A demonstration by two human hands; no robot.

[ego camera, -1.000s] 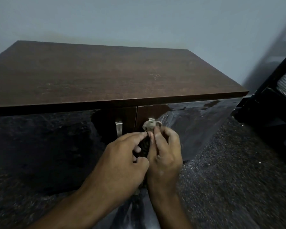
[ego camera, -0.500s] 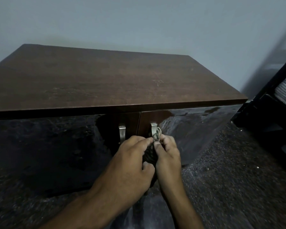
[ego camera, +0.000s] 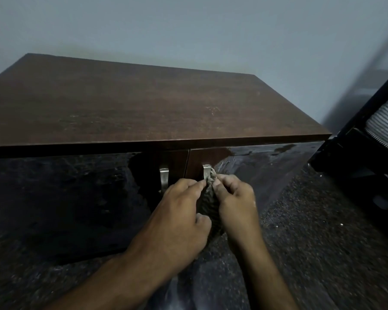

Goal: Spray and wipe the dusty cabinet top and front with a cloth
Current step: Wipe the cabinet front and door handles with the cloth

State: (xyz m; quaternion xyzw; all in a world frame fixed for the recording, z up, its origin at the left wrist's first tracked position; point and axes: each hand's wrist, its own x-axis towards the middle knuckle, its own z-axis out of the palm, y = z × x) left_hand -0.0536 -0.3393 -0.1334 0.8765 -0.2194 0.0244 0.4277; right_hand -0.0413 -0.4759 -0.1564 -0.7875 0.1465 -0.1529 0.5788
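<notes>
Both hands' grip (ego camera: pixel 208 186) on cloth (ego camera: pixel 210 198) at right door handle (ego camera: pixel 206 171)

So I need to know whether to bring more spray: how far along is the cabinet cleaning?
Partway, judging by one view. Both hands, left hand and right hand, pinch the cloth at the right door handle. The cabinet top shows pale dusty scuffs, so it looks unfinished. The right door shows smears. No spray bottle is in view.

A plain indoor room: wooden cabinet (ego camera: pixel 143 104) against a bare wall (ego camera: pixel 188 30), speckled floor (ego camera: pixel 323 242).
</notes>
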